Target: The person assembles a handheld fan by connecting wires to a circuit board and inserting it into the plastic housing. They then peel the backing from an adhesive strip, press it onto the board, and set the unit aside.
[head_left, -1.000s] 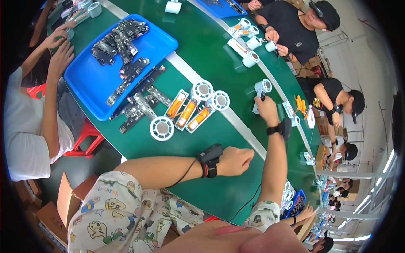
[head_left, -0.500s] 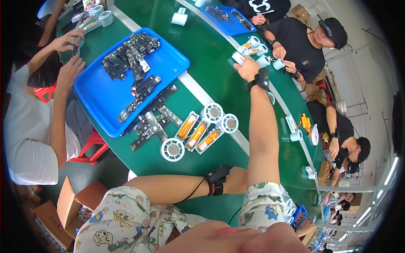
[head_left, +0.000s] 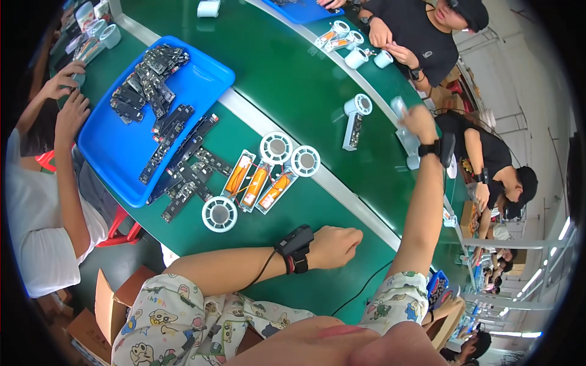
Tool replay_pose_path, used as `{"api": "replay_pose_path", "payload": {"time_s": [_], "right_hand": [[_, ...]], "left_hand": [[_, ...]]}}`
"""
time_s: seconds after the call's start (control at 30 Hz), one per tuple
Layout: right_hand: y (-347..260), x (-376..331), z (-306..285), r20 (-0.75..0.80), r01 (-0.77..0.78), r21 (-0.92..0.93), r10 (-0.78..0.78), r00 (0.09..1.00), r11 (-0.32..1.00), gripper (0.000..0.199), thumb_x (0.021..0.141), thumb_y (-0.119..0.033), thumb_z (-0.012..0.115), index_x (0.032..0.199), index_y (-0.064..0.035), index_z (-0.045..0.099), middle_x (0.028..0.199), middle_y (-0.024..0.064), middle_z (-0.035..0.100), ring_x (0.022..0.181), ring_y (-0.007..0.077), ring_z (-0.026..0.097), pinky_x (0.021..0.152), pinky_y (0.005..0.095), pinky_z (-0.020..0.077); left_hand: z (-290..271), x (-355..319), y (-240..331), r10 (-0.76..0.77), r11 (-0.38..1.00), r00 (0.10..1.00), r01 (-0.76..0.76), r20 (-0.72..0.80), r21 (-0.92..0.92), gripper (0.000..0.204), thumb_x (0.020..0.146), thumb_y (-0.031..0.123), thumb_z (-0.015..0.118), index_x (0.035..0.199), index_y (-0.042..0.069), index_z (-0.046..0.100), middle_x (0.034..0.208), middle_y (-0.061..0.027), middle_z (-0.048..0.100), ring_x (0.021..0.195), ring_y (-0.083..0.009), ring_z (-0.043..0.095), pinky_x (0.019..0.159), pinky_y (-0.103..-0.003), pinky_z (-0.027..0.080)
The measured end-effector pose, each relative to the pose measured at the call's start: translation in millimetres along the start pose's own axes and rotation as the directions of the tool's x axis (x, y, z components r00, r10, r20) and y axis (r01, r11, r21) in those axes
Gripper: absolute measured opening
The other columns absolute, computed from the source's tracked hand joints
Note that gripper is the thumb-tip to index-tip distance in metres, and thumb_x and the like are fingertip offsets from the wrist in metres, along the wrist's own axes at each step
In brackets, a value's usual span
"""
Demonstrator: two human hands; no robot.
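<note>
My right hand (head_left: 420, 124) is stretched far across the green table and smeared by motion. A blurred pale-blue piece (head_left: 398, 107) shows at its fingers; whether it is gripped I cannot tell. Just below that hand lies another pale part (head_left: 408, 145). Left of it a light-blue handheld fan (head_left: 354, 122) has a round grille and a circuit board along its handle. My left hand (head_left: 334, 247) rests on the near table with curled fingers and nothing visible in them. Beyond it lie fan bodies with round white grilles (head_left: 276, 148) and orange batteries (head_left: 254, 186).
A blue tray (head_left: 210, 73) of black circuit boards (head_left: 149, 79) stands at left, more boards (head_left: 186, 183) beside it. A white strip (head_left: 357, 213) crosses the table. Co-workers sit left and across, with fan parts (head_left: 345, 39) near one. A black cable (head_left: 366, 283) runs near me.
My right hand has swung right, away from the far fan parts, uncovering the light-blue fan. My left hand now shows clear of the right arm. The whole view has shifted.
</note>
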State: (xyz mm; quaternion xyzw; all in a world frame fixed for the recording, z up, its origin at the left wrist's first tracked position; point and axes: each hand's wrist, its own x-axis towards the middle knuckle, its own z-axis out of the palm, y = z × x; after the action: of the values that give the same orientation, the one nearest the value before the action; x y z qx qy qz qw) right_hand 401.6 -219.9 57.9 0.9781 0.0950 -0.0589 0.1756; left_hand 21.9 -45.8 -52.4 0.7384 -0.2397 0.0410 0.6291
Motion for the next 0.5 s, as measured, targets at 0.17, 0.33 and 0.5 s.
{"api": "replay_pose_path", "payload": {"time_s": [0.17,0.33,0.5], "right_hand": [[11,-23,62,0.169,-0.156,0.052,0.145,0.975,0.986,0.046,0.067,-0.038,0.088,0.100,-0.0071,0.077,0.113,0.0158,0.074,0.107,0.0351,0.070,0.089,0.0509,0.0562],[14,-25,68,0.146,-0.140,0.193,0.112,0.983,0.971,0.048,0.064,-0.037,0.089,0.103,-0.0098,0.078,0.115,0.0170,0.073,0.113,0.0340,0.068,0.094,0.0498,0.0537],[-5,-76,61,-0.186,0.080,0.120,-0.057,0.981,0.990,0.044,0.067,-0.028,0.089,0.100,-0.0030,0.076,0.123,0.0158,0.067,0.119,0.0362,0.060,0.103,0.0525,0.0441]], "left_hand": [[-7,-6,-1,-0.006,1.000,1.000,0.006,-0.030,-0.010,0.007,0.090,0.007,0.061,0.090,0.006,0.055,0.081,-0.0091,0.063,0.072,-0.0332,0.065,0.062,-0.045,0.052],[-3,-8,-1,-0.004,1.000,1.000,0.004,-0.022,0.010,0.006,0.090,0.008,0.061,0.090,0.006,0.055,0.081,-0.0089,0.063,0.072,-0.0329,0.065,0.061,-0.045,0.052],[6,-8,-7,0.060,0.997,0.998,-0.061,0.008,0.050,0.006,0.089,0.009,0.061,0.090,0.007,0.056,0.080,-0.0090,0.064,0.073,-0.0322,0.067,0.062,-0.045,0.053]]}}
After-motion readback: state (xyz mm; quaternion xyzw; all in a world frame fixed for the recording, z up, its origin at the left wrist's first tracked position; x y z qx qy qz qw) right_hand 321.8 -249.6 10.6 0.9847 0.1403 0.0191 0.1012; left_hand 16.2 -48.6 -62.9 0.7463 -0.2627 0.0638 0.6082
